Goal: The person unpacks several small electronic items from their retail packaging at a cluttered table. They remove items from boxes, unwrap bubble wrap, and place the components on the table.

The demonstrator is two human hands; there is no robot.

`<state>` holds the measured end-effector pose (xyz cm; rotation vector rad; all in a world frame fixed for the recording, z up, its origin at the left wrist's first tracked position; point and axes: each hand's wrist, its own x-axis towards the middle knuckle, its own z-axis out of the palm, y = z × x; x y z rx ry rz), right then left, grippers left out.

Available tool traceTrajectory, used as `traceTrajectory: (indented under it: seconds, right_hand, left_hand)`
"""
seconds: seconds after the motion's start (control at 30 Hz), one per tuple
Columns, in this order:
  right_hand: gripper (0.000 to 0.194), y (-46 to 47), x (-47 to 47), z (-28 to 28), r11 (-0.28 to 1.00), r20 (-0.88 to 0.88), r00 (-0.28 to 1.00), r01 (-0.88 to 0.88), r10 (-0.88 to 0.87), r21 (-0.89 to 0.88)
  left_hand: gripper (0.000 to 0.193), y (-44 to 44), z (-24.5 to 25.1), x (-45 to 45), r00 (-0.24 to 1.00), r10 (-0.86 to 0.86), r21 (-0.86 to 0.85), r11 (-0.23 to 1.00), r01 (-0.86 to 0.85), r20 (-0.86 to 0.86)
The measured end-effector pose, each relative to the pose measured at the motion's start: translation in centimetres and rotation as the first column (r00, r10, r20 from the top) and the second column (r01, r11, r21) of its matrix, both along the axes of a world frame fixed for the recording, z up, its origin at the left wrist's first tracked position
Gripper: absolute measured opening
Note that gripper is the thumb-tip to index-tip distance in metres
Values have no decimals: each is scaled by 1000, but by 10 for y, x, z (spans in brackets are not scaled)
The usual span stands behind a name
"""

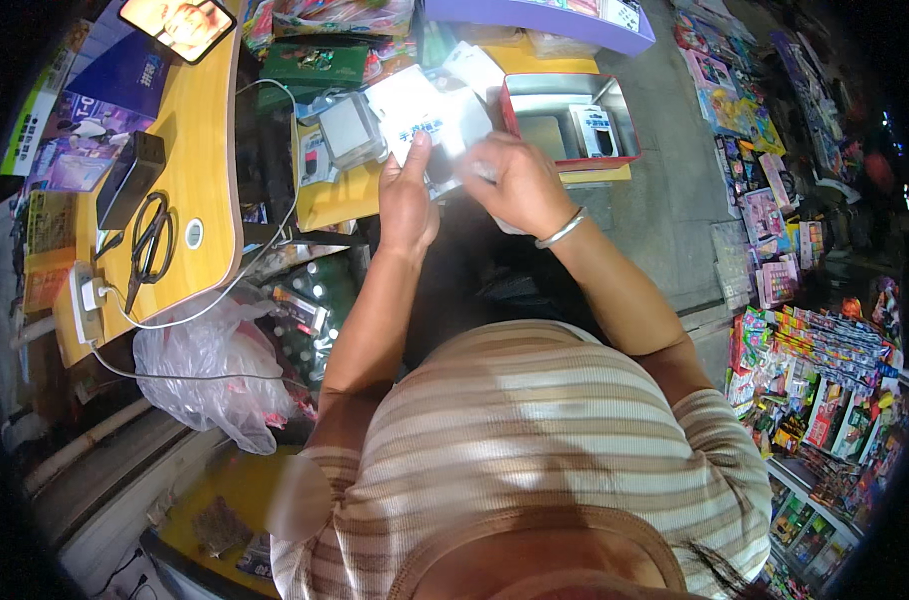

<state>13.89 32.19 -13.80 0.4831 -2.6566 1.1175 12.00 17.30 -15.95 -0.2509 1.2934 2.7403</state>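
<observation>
My left hand (409,199) grips a white card package (417,112) with blue printing, its thumb pressed on the front. Beside it my right hand (514,180) is blurred, with curled fingers at the package's right lower edge; whether they pinch anything is hidden. A pale, glossy sheet or sleeve (466,120) lies behind the fingers. To the left is a stack of clear plastic packs (349,131), beside a small hang-tab pack (316,161). An open metal tin with a red rim (508,112) stands at the right, holding a similar hang-tab pack (595,131).
A wooden desk (199,165) at left bears scissors (151,244), a black box (130,180), a lit phone (181,26) and a power strip (85,304). A white cable (256,274) loops off its edge. A plastic bag (207,367) hangs below. Colourful packaged goods (814,375) line the right.
</observation>
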Motion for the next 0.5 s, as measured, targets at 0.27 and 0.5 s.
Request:
traceTrajectory:
  seconds: [0.27,0.5]
  right_hand:
    - [9,10,8,9,886,282,958,87,51,-455]
    - [13,0,-2,4,998,-58,998,-8,5,-55]
  left_hand:
    - [31,-4,9,-3,999,35,-54,998,-36,-30]
    - [33,4,8,1,997,70,-50,996,-70,9]
